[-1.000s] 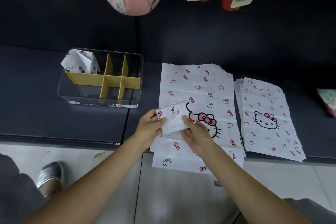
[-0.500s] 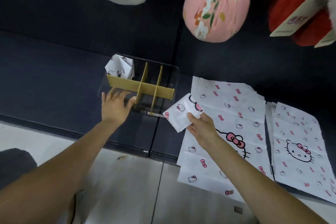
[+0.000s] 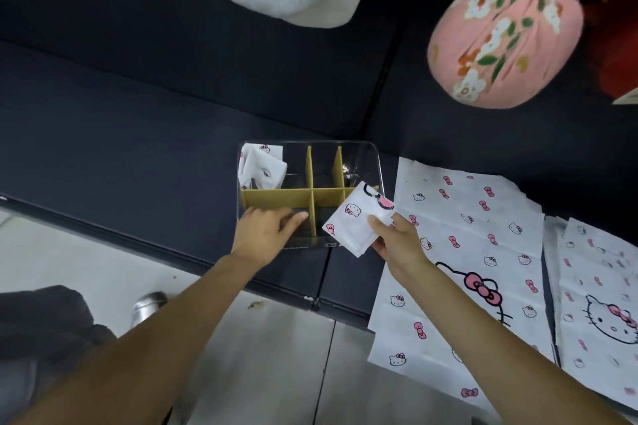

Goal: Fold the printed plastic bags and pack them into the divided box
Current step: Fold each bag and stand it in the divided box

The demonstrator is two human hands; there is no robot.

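Now the folded bag [image 3: 355,217] has travelled over from above the flat sheets and hangs right at the box's [image 3: 374,162] near right corner, over its front right compartment. Right hand [image 3: 397,241] pinches it by the lower edge, thumb on top. Left hand [image 3: 264,235] lies flat on the box's near left side, fingers straight, steadying it. One folded bag in the box [image 3: 259,166] already sits in the back left compartment. Yellow dividers [image 3: 276,197] cross inside. Flat bags [image 3: 483,235] lie stacked along the counter's [image 3: 138,148] near edge, a second pile [image 3: 600,304] just beside them.
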